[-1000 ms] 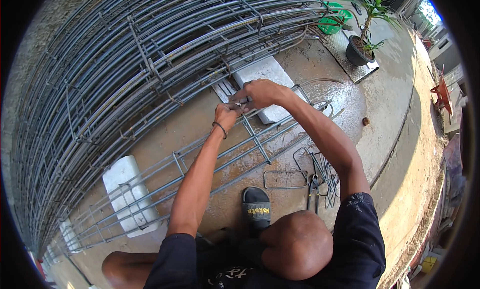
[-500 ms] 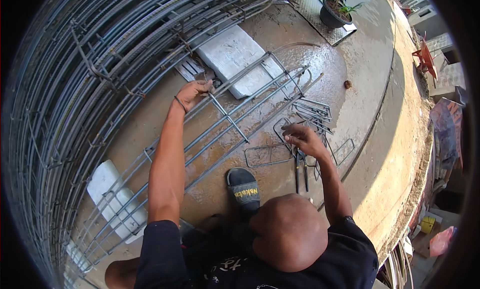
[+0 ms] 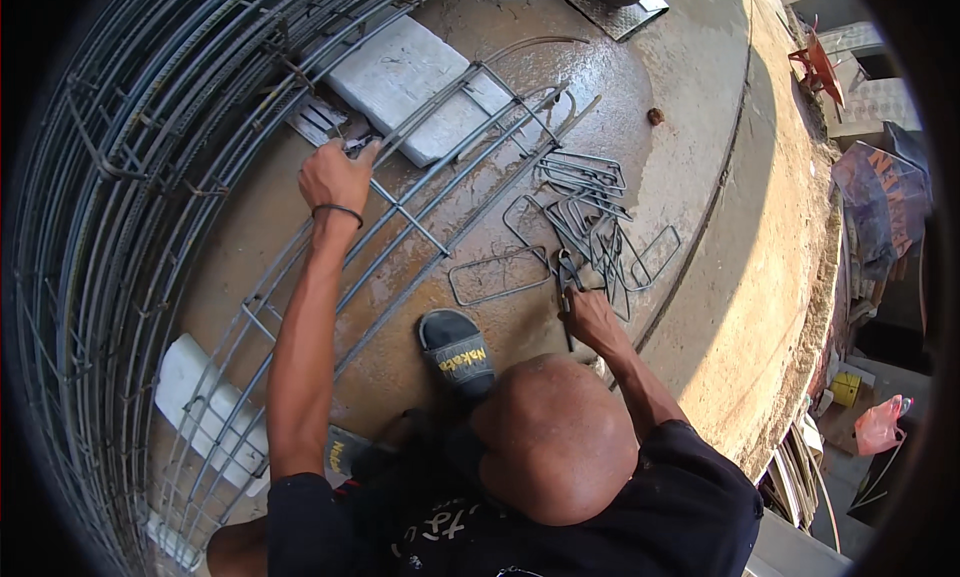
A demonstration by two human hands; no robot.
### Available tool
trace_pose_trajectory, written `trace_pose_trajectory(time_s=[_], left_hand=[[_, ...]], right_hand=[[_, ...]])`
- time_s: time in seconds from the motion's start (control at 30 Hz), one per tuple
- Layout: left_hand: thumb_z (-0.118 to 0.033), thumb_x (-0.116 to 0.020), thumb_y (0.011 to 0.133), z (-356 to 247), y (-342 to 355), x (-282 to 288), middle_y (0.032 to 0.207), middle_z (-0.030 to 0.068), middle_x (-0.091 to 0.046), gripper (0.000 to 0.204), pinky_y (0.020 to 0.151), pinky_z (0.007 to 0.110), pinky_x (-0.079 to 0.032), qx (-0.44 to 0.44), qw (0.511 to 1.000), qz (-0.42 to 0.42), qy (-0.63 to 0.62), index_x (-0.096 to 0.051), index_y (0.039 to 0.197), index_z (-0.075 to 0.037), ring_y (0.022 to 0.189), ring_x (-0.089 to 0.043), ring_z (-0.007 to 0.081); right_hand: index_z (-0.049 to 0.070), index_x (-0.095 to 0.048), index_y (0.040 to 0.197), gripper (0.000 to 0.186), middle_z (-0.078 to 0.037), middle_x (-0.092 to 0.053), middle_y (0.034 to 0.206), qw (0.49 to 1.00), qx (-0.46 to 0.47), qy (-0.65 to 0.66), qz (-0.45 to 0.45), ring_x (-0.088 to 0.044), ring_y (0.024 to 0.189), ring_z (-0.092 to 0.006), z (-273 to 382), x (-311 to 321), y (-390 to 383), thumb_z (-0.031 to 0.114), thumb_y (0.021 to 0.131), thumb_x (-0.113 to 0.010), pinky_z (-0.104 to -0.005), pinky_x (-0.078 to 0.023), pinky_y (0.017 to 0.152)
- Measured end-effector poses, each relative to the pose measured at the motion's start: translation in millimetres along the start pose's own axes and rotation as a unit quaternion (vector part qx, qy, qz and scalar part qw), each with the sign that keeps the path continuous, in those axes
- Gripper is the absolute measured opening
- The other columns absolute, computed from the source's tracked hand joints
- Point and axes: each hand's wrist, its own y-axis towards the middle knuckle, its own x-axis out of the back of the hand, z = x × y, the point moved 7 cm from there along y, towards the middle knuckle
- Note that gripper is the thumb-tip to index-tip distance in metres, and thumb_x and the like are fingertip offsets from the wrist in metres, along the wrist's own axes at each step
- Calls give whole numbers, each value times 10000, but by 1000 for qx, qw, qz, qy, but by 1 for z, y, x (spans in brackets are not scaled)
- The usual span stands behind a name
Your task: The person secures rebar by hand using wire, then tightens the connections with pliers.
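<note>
Outdoor building site: rebar cages (image 3: 140,175), sunlit ground (image 3: 785,237).

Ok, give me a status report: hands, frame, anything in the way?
Left hand at the frame, grip unclear. Right hand gripping pliers. Frame over white blocks. Loose loops crowd the pliers' head.

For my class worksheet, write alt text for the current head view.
A person's right hand grips pliers beside scattered rectangular steel loops; the left hand is at a long rebar cage lying over white blocks. More cages are stacked at left.
</note>
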Motion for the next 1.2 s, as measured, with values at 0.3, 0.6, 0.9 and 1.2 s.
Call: trace_pose_trajectory(time_s=[0.3, 0.6, 0.9, 1.2], left_hand=[[-203, -694, 792, 23, 6, -24, 758, 183, -680, 204, 675, 367, -482, 136, 958, -54, -245, -704, 789, 0, 717, -656, 311], [-164, -676, 854, 54, 22, -72, 829, 40, -663, 147, 756, 276, -465, 168, 720, 250, -625, -639, 926, -41, 789, -615, 128], [-144, -655, 852, 40, 27, -66, 780, 53, -675, 133, 644, 237, -441, 109, 772, 187, -598, -668, 856, -11, 698, -589, 95], [-377, -751, 712, 23, -6, -27, 780, 159, -689, 394, 679, 362, -505, 14, 981, 98, -166, -710, 861, -14, 726, -675, 289]], right_hand=[[-72, -523, 933, 279, -252, -543, 722, 989, 79, -48, -115, -546, 657, -406, -52, -63, -38, 62, 699, -595, -476, -468, 656], [-44, -376, 1039, 493, -221, -559, 682, 962, -171, 197, -85, -554, 673, -430, -31, -27, -46, 184, 678, -622, -522, -428, 644], [25, -582, 1031, 299, -112, -566, 829, 809, -231, 521, 143, -571, 643, -223, 5, -2, -86, 28, 738, -524, -300, -458, 555], [178, -544, 1280, 488, -208, -503, 1139, 981, -42, -144, 121, -447, 1117, -352, 3, 104, -82, 69, 812, -459, -661, -245, 975]])
